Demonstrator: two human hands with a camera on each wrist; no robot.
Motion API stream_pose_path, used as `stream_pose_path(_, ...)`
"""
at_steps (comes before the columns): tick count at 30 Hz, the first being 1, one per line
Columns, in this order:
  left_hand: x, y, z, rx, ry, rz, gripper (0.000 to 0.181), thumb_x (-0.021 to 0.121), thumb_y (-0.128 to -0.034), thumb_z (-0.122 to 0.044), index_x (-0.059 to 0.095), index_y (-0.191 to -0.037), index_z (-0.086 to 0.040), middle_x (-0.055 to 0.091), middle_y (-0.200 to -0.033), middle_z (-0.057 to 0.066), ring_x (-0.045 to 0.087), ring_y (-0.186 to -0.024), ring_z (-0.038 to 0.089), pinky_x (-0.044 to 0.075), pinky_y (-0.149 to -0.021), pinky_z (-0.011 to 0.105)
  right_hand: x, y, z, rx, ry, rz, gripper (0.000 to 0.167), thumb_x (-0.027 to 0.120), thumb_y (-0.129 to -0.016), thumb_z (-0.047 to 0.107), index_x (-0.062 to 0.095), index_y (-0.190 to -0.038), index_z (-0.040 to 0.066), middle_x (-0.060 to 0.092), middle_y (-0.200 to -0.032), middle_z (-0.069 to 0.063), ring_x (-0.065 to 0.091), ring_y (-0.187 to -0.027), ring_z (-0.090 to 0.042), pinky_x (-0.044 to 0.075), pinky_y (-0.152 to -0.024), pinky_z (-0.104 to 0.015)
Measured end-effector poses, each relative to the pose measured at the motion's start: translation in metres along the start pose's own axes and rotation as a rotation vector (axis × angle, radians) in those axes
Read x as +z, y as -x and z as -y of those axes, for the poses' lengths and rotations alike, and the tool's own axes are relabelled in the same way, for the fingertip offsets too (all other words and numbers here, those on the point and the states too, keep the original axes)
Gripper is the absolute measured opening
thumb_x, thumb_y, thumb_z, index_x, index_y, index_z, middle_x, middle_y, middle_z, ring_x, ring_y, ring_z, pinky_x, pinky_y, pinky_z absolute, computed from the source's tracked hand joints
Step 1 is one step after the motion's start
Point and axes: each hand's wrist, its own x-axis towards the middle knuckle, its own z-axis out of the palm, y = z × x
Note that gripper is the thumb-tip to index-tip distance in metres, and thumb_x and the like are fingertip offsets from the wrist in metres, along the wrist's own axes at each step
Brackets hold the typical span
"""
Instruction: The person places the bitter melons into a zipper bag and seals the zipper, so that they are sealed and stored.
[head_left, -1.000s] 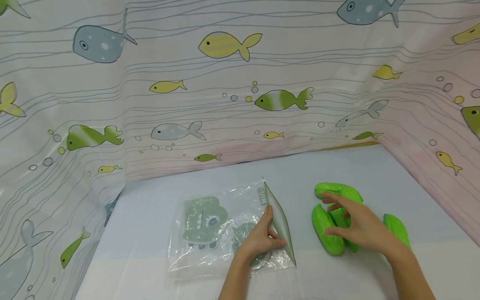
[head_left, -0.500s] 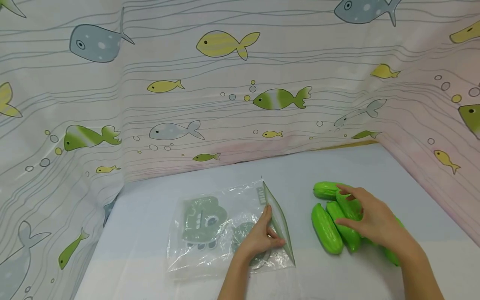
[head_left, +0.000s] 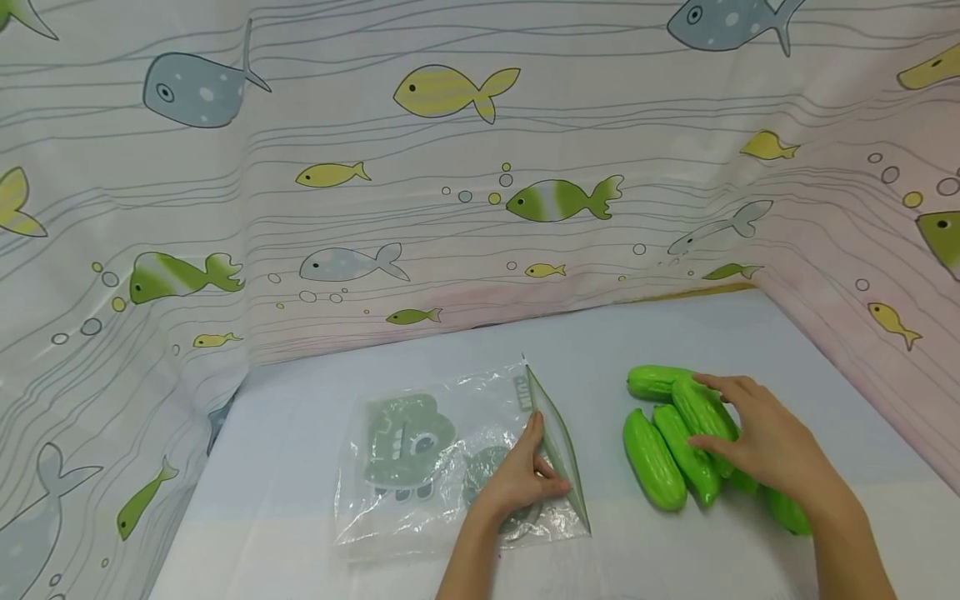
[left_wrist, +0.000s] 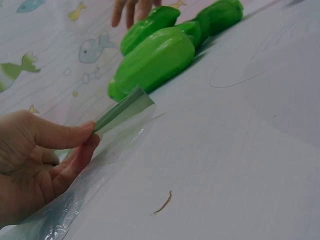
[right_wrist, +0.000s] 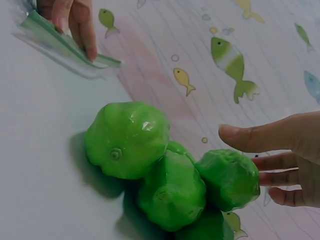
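Observation:
A clear zip bag with a green cartoon print (head_left: 411, 446) lies flat with its mouth to the right. My left hand (head_left: 517, 479) rests on it and pinches the green zip edge (left_wrist: 120, 111) between thumb and fingers, so the mouth gapes. Several glossy green cucumbers (head_left: 654, 460) are piled to the right of the bag. Spread thumb and fingers of my right hand (head_left: 772, 442) are at the right side of the top cucumber (head_left: 699, 410). In the right wrist view, the thumb stands clear of the nearest cucumber (right_wrist: 230, 179), and the fingers are partly hidden behind it.
A pale sheet covers the tabletop (head_left: 285, 467). Fish-printed curtain (head_left: 465, 217) hangs behind and on both sides. One more cucumber (head_left: 787, 510) lies partly under the right wrist. In the left wrist view, a small brown scrap (left_wrist: 164, 202) lies on the surface.
My right hand has moved to the right over the pile, and the cucumbers have shifted, with one now lying on top. The left hand and the bag have stayed put.

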Motion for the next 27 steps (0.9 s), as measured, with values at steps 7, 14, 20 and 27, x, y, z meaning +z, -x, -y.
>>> stream_pose_path(7,-0.0001,0.0018,-0.0007,0.005,0.013,-0.004,0.109,0.080,-0.0719,0.003,0.009,-0.154,-0.005,0.002,-0.160,0.014,0.062,-0.073,0.013,0.050,-0.066,0.022,0.0024,-0.0005,-0.0002,0.024,0.033,0.038,0.081,0.081,-0.074,0.043,0.047,-0.136,0.002,0.051,-0.122,-0.029,0.052,-0.104,-0.048,0.045,-0.074,-0.064)
stream_pose_path(14,-0.0005,0.0013,0.0006,0.004,0.008,-0.002,0.110,0.081,-0.0714,0.003,0.009,-0.154,-0.005,0.002,-0.160,0.014,0.062,-0.073,0.013,0.051,-0.068,0.022,0.0054,0.0005,-0.0018,0.062,0.011,0.052,0.072,0.075,-0.082,0.040,0.047,-0.135,0.000,0.053,-0.120,-0.028,0.058,-0.097,-0.043,0.047,-0.071,-0.059)
stream_pose_path(20,-0.0004,0.0002,0.0009,0.008,-0.025,-0.001,0.111,0.082,-0.0709,0.000,0.009,-0.155,-0.006,0.002,-0.160,0.014,0.062,-0.073,0.011,0.050,-0.071,0.021,0.0068,-0.0001,-0.0033,0.085,0.003,0.080,0.069,0.072,-0.085,0.037,0.046,-0.136,-0.001,0.055,-0.120,-0.030,0.056,-0.099,-0.044,0.045,-0.074,-0.060)
stream_pose_path(27,-0.0003,0.0004,-0.0003,0.007,-0.035,-0.009,0.112,0.082,-0.0703,0.001,0.009,-0.155,-0.007,0.003,-0.160,0.014,0.062,-0.073,0.012,0.050,-0.073,0.022,0.0075,-0.0007,-0.0027,0.091,0.004,0.094,0.066,0.071,-0.085,0.028,0.044,-0.137,-0.002,0.049,-0.127,-0.036,0.046,-0.112,-0.056,0.039,-0.082,-0.069)
